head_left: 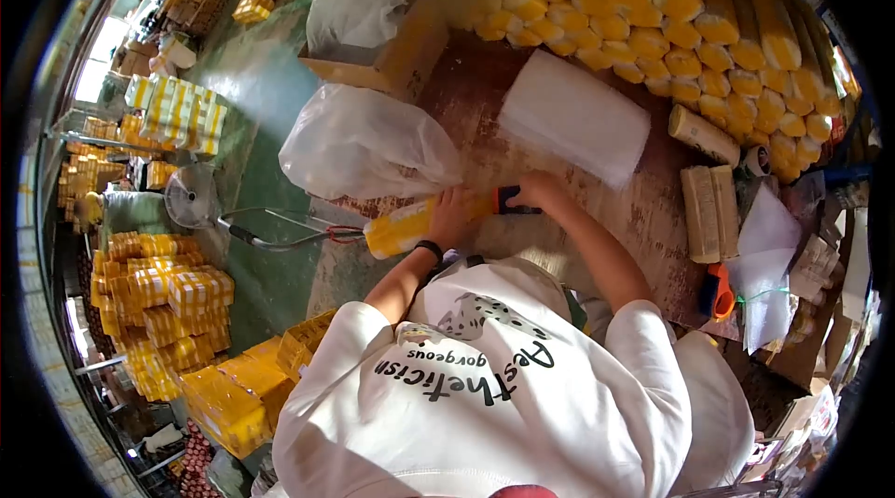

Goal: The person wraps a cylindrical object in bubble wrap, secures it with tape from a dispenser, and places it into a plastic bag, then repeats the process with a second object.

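Note:
A long yellow-taped package (396,230) lies crosswise in front of my body, near the table's front edge. My left hand (451,216), with a black band at the wrist, is closed over its middle. At the package's right end, my right hand (541,190) grips a black-and-orange tape dispenser (509,200). The dispenser touches or nearly touches that end; my fingers hide part of it. Just beyond my left hand sits a bulging translucent plastic bag (364,144).
White sheets (576,116) lie on the worn brown table (466,78). Yellow wrapped rolls (643,13) are piled at the back right. An orange tool (716,293) and a tan box (709,214) sit right. An open carton (410,41) stands behind the bag; a fan (190,197) is left.

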The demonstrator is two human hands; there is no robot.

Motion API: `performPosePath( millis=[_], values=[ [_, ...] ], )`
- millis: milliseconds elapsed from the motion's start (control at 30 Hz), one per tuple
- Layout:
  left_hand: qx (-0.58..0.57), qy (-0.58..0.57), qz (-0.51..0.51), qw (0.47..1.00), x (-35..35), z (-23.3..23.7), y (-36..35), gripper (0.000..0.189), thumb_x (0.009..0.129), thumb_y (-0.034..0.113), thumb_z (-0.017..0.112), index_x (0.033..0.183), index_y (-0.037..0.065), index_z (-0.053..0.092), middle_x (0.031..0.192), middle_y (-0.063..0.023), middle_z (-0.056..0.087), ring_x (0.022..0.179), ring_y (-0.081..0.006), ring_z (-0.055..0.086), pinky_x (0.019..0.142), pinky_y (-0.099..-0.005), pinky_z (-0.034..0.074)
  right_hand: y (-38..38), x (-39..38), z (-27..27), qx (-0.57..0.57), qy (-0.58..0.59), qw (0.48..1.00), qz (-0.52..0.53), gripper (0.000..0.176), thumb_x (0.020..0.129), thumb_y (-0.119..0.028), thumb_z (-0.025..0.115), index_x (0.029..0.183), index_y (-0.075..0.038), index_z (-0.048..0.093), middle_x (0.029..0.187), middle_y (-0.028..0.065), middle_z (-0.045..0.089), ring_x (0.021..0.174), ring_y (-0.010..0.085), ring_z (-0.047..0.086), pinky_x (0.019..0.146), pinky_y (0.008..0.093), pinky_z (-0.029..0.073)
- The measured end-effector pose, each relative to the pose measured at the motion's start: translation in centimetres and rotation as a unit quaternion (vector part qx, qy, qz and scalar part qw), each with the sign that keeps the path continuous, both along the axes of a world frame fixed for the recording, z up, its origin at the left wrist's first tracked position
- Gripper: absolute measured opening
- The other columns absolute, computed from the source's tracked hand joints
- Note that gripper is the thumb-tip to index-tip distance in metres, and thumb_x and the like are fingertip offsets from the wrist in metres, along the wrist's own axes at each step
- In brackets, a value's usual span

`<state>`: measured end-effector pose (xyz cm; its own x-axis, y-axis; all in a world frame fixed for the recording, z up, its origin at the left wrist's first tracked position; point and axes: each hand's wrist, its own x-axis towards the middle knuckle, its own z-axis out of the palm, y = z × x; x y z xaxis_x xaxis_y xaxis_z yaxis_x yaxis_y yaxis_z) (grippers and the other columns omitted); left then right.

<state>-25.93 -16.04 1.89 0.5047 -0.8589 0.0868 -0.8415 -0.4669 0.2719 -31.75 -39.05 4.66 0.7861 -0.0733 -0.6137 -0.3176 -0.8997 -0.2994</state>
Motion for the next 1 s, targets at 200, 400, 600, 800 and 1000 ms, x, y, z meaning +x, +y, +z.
performPosePath(
  millis=[200, 400, 600, 800, 1000],
  values=[
    [0.102, -0.059, -0.021, 0.993, 0.1, 0.7, 0.1, 0.059, 0.065, 0.039, 0.071, 0.114, 0.011, 0.055, 0.116, -0.0172, 0.049, 0.113, -0.0351, 0.044, 0.095, -0.0464, 0.035, 0.5, 0.5, -0.9, 0.007, -0.017, 1.0, 0.004, 0.064, 0.068, -0.054, 0.072, 0.1, 0.001, 0.065, 0.096, 0.0189, 0.065, 0.089, 0.0327, 0.062, 0.077, 0.0406, 0.05],
    [0.149, -0.047, -0.088, 0.984, 2.4, 0.3, 0.3, 0.061, 0.064, 0.039, 0.072, 0.114, 0.009, 0.055, 0.114, -0.0157, 0.052, 0.11, -0.036, 0.044, 0.088, -0.045, 0.041, -0.1, -0.5, 0.8, 0.027, -0.079, 0.996, -0.017, 0.069, 0.066, -0.054, 0.073, 0.1, 0.005, 0.063, 0.097, 0.0217, 0.063, 0.091, 0.0354, 0.061, 0.079, 0.0426, 0.049],
    [0.033, 0.041, -0.096, 0.994, 3.8, 6.8, 2.4, 0.06, 0.064, 0.032, 0.074, 0.113, 0.003, 0.054, 0.116, -0.0147, 0.049, 0.111, -0.0344, 0.044, 0.09, -0.0429, 0.042, -1.3, -1.2, 5.3, 0.071, -0.055, 0.995, -0.053, 0.062, 0.065, -0.052, 0.073, 0.098, 0.0, 0.066, 0.086, 0.0204, 0.066, 0.08, 0.0336, 0.064, 0.074, 0.0405, 0.049],
    [-0.163, 0.125, 0.006, 0.979, 2.6, 11.7, 4.5, 0.064, 0.059, 0.021, 0.079, 0.112, 0.001, 0.049, 0.114, -0.0171, 0.047, 0.108, -0.0375, 0.045, 0.092, -0.0428, 0.041, 0.1, -3.2, 16.4, 0.109, -0.233, 0.965, -0.047, 0.051, 0.068, -0.052, 0.071, 0.089, -0.005, 0.069, 0.082, 0.0177, 0.067, 0.073, 0.0336, 0.064, 0.071, 0.0422, 0.05],
    [-0.272, 0.164, -0.005, 0.948, 0.8, 13.2, 4.7, 0.067, 0.057, 0.019, 0.081, 0.112, 0.001, 0.046, 0.113, -0.019, 0.047, 0.105, -0.0383, 0.048, 0.091, -0.0421, 0.041, -0.1, -3.9, 24.3, 0.094, -0.135, 0.986, 0.011, 0.052, 0.07, -0.052, 0.069, 0.099, -0.009, 0.068, 0.087, 0.0149, 0.066, 0.078, 0.0333, 0.058, 0.075, 0.0425, 0.046]
  ],
)
